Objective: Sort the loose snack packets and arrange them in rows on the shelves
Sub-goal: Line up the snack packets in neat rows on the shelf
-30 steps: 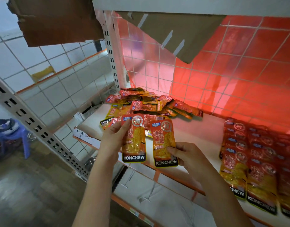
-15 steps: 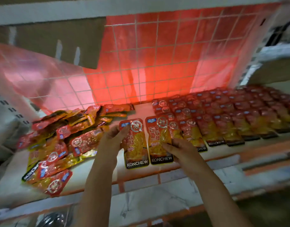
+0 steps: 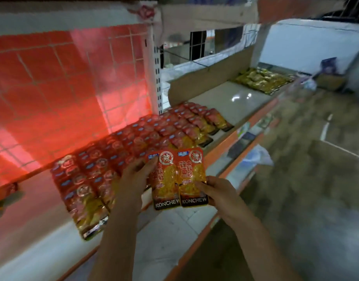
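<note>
I hold two red-and-yellow KONCHEW snack packets side by side, upright, above the front edge of the shelf (image 3: pixel 219 147). My left hand (image 3: pixel 134 179) grips the left packet (image 3: pixel 166 183) by its left edge. My right hand (image 3: pixel 219 191) pinches the right packet (image 3: pixel 191 177) at its lower right corner. Behind them, rows of the same red packets (image 3: pixel 146 138) lie overlapping across the white shelf, from the near left to the far right.
A red tiled back panel (image 3: pixel 53 78) closes the shelf behind. A white perforated upright (image 3: pixel 154 82) and a cardboard sheet (image 3: pixel 207 78) divide off the bay to the right, where gold packets (image 3: pixel 261 78) lie. Lower shelves (image 3: pixel 245 142) and grey floor (image 3: pixel 316 159) are at the right.
My view has swung right along the shelf; the loose pile at the left is out of sight. Both hands still hold the packets, which are now closer together and over the arranged rows.
</note>
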Demonstrator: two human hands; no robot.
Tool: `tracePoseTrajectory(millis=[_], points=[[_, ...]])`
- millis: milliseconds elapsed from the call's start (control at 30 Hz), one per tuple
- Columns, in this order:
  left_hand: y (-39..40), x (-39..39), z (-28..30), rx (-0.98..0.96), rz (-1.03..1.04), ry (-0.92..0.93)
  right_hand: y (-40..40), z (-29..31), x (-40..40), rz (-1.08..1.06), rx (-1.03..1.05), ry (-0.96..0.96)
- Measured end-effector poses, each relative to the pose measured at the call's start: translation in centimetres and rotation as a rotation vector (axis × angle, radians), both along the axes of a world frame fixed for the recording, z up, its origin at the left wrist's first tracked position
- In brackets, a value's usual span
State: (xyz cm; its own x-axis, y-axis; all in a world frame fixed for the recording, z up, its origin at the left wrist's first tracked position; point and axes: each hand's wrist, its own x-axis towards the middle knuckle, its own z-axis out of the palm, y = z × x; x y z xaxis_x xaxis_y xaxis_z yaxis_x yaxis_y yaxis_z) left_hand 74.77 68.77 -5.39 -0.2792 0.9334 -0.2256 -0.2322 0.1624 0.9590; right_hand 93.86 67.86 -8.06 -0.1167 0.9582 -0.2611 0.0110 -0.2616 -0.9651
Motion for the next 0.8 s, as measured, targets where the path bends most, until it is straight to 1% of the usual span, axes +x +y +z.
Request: tracePoseTrajectory(millis=[100, 200, 367, 500, 633, 733, 800], points=[[2.9, 6.4, 0.2, 0.016, -0.036, -0.062, 2.4, -0.5, 6.1, -0.044, -0.013, -0.012], [5.7, 11.9, -0.3, -0.019, -0.071, -0.095, 4.5, -0.9, 12.2, -0.075, -0.044, 0.019], [10.0, 17.8, -1.2, -0.100, -0.094, -0.048, 8.1, -1.4, 19.6, -0.066, -0.054, 0.055], [14.2, 21.0, -1.0, -0.079, -0.072, -0.086, 12.4, -1.8, 22.9, -0.075, -0.050, 0.081], [19.5, 23.2, -1.0, -0.039, -0.041, -0.020, 18.2, -1.8, 25.2, -0.073, -0.053, 0.109], [24.2, 24.2, -1.2, 0.010, -0.055, 0.049, 22.9, -1.1, 26.4, -0.020, -0.045, 0.095], [27.6, 24.3, -0.9, -0.022, 0.024, 0.065, 26.3, -0.5, 26.9, 0.022, -0.037, 0.086]])
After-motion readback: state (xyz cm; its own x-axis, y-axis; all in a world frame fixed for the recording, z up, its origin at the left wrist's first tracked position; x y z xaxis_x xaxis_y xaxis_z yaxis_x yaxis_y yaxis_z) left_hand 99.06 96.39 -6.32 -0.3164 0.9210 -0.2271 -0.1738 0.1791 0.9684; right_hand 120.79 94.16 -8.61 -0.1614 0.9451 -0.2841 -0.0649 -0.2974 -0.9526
